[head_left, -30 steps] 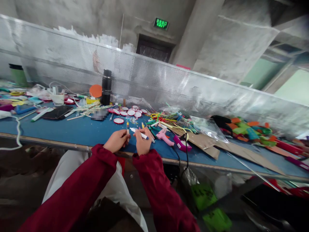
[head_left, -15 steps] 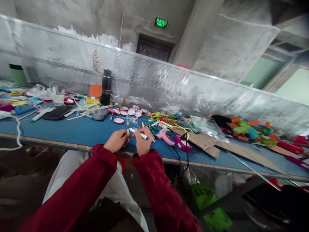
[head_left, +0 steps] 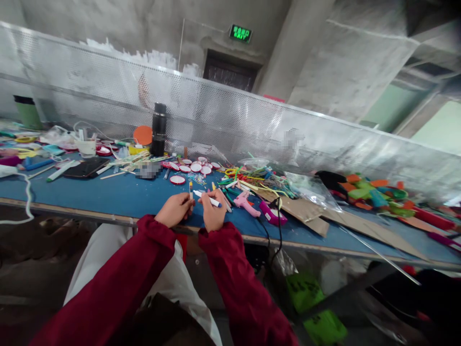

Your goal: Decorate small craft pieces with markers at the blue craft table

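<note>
In the head view my left hand is closed, its fingertips pinching a thin upright stick with a yellow and orange top and a paler lower part. Close by on the right, my right hand grips a white marker with a blue end, held like a pen. The marker's other end points toward the stick; whether they touch is too small to tell. Both hands are over the front edge of the blue table. Beyond them lies a white disc with a red rim.
Right of my hands are a pink glue gun, a purple object with a black cable, and cardboard strips. Behind lie several red-rimmed discs, a black bottle and tangled coloured strands. A phone lies left.
My hands, the stick and the marker keep almost the same position. A dark shape at the lower right has shifted slightly.
</note>
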Motion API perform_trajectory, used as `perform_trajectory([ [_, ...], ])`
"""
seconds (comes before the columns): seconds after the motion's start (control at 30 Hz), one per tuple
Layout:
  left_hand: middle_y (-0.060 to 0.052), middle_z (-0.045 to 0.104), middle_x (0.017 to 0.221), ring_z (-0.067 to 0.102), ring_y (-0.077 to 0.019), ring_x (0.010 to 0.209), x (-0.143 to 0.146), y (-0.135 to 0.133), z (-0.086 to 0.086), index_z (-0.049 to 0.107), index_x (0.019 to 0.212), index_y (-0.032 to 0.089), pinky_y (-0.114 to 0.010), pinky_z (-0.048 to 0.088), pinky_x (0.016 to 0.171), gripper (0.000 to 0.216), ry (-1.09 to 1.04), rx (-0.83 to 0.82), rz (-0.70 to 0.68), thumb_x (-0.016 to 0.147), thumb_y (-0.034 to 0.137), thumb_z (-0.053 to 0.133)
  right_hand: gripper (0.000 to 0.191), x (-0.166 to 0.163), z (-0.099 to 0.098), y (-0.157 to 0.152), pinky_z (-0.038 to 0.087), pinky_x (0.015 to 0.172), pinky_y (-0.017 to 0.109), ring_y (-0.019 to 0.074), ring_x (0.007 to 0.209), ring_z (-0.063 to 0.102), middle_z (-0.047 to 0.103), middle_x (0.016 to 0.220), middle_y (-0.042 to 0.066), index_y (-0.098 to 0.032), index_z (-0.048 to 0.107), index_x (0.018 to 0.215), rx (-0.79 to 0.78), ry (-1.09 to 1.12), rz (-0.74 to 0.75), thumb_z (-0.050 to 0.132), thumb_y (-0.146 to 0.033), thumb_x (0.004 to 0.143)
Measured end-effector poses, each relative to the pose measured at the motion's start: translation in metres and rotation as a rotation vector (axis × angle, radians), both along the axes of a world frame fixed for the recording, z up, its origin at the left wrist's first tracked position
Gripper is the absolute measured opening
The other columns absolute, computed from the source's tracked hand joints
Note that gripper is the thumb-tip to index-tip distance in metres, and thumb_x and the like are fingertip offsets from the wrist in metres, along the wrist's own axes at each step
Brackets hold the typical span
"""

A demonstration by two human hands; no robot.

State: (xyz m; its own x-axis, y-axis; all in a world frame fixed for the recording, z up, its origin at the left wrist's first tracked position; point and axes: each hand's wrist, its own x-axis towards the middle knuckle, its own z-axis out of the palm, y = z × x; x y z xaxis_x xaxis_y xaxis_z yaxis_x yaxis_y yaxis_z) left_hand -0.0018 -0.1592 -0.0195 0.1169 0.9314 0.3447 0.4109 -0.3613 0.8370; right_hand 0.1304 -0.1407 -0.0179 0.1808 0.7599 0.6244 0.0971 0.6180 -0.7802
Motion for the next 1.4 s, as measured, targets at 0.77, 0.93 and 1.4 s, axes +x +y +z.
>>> perform_trajectory([
  [0.77, 0.002, 0.059, 0.060, 0.049, -0.0099, 0.044, 0.0005, -0.0015, 0.0017, 0.055, 0.076, 0.018, -0.022, 0.037, 0.047, 0.025, -0.017, -0.014, 0.007, 0.085, 0.039, 0.044, 0.020, 0.0002, -0.0004, 0.0015, 0.046, 0.061, 0.026, 0.0119, 0.058, 0.056, 0.060, 0.059, -0.004, -0.020, 0.052, 0.066, -0.004, 0.012, 0.017, 0.059, -0.033, 0.080],
  [0.93, 0.002, 0.059, 0.060, 0.049, -0.0097, 0.044, 0.0007, -0.0006, 0.0000, 0.053, 0.074, 0.018, -0.022, 0.037, 0.047, 0.026, -0.020, -0.009, -0.004, 0.086, 0.040, 0.044, 0.020, 0.0003, -0.0007, 0.0018, 0.044, 0.060, 0.025, 0.0117, 0.057, 0.055, 0.060, 0.059, -0.004, -0.020, 0.052, 0.066, -0.014, 0.011, 0.019, 0.059, -0.033, 0.079],
  [1.4, 0.002, 0.059, 0.060, 0.049, -0.0107, 0.044, 0.0004, -0.0003, 0.0007, 0.053, 0.075, 0.019, -0.024, 0.037, 0.048, 0.025, -0.006, 0.002, 0.003, 0.086, 0.039, 0.043, 0.019, -0.0003, 0.0003, 0.0006, 0.045, 0.057, 0.025, 0.0112, 0.054, 0.054, 0.061, 0.058, -0.004, -0.020, 0.051, 0.067, -0.021, 0.012, 0.060, 0.059, -0.033, 0.079],
])
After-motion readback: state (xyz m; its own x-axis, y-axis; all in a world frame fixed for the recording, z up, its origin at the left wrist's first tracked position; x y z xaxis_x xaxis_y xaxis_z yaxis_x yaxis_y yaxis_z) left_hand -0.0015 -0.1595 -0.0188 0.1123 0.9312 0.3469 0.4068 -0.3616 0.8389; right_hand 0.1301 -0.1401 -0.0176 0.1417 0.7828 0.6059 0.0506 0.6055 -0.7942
